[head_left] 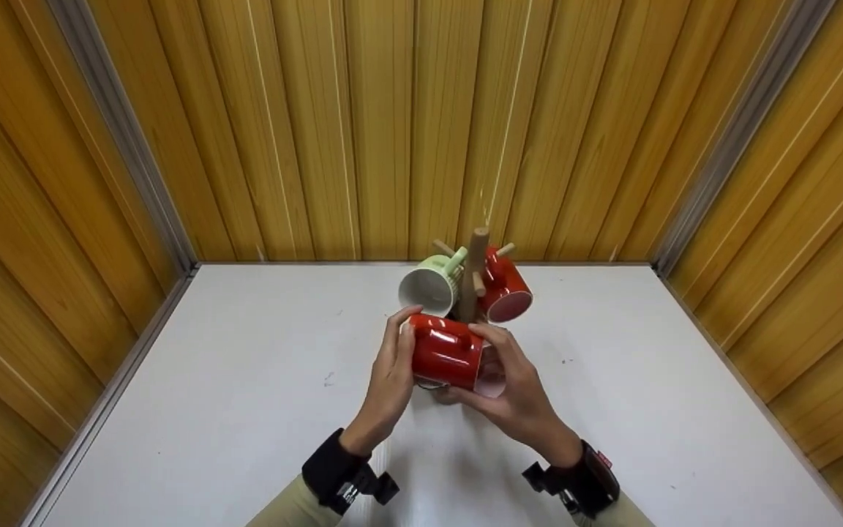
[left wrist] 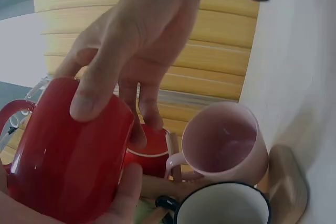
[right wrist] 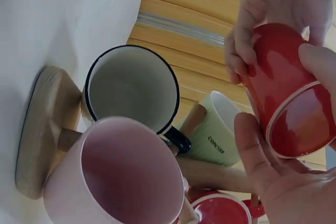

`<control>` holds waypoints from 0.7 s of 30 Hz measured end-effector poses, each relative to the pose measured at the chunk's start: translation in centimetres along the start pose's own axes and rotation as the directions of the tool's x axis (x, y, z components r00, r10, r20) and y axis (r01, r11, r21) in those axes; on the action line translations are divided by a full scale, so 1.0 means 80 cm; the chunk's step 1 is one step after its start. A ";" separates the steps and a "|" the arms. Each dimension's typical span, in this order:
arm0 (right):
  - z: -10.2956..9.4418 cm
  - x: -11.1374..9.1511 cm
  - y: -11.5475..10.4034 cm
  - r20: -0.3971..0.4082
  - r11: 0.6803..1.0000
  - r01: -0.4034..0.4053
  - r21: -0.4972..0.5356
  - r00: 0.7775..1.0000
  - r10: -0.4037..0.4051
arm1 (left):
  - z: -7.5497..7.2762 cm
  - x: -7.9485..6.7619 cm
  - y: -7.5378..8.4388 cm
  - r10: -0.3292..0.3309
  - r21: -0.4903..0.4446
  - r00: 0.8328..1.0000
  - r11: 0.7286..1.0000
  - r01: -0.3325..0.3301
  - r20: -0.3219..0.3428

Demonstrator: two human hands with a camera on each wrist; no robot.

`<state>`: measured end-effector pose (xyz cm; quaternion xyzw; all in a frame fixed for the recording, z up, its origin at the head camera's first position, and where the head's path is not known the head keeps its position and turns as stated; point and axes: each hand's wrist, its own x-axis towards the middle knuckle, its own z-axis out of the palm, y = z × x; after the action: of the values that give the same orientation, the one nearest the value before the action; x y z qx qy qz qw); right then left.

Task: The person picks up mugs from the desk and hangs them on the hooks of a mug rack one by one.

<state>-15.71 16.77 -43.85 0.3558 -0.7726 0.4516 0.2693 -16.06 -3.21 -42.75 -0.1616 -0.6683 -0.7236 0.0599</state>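
Both hands hold a glossy red mug (head_left: 445,355) on its side, in front of a wooden mug tree (head_left: 478,252). My left hand (head_left: 390,377) grips its left end. At the rim end my right hand (head_left: 524,388) pinches it, the thumb lying on its red side in the left wrist view. The mug's handle (left wrist: 11,116) stands out from its side, and its white-edged mouth (right wrist: 302,121) shows in the right wrist view. Fingers cover parts of the mug. A pink mug (right wrist: 113,174) and a white mug with dark rim (right wrist: 131,87) hang lower on the tree.
Higher on the tree hang a pale green mug (head_left: 427,288) and another red mug (head_left: 507,290). The tree's wooden base (right wrist: 44,129) stands on a white table (head_left: 260,380). Wood-look panels (head_left: 377,132) enclose the back and sides.
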 end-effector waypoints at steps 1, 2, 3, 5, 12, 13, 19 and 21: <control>-0.002 0.002 -0.004 -0.004 1.000 0.015 0.003 1.000 -0.015 | -0.002 0.000 -0.001 0.002 0.009 1.000 1.000 -0.003 0.028; -0.004 0.003 -0.006 -0.007 1.000 0.028 0.003 1.000 -0.028 | -0.005 0.000 -0.001 0.000 0.014 0.998 1.000 -0.001 0.059; -0.006 0.004 -0.007 -0.009 0.999 0.034 0.000 0.999 -0.034 | -0.008 0.000 -0.002 -0.003 0.018 0.996 1.000 0.001 0.091; -0.010 0.005 -0.008 -0.013 0.999 0.046 -0.013 0.999 -0.046 | -0.014 0.000 -0.005 -0.002 0.016 0.988 1.000 0.000 0.154; -0.026 0.003 -0.013 0.034 1.000 0.022 -0.002 0.999 -0.022 | -0.030 0.003 -0.016 0.122 0.048 0.958 0.989 -0.139 0.259; -0.028 0.004 -0.017 0.041 1.000 0.020 0.016 0.999 -0.021 | -0.031 0.004 -0.016 0.139 0.046 0.954 0.987 -0.157 0.265; -0.039 0.008 -0.030 0.092 0.999 0.000 0.049 0.996 -0.004 | -0.039 0.006 -0.019 0.176 0.070 0.942 0.977 -0.203 0.285; -0.042 0.008 -0.027 0.104 0.999 -0.021 0.043 0.994 0.016 | -0.042 0.007 -0.018 0.170 0.082 0.942 0.976 -0.202 0.290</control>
<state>-14.05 18.84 -40.78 0.3774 -0.7786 0.4521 0.2167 -17.53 -6.31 -44.11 -0.3217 -0.6909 -0.6461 0.0412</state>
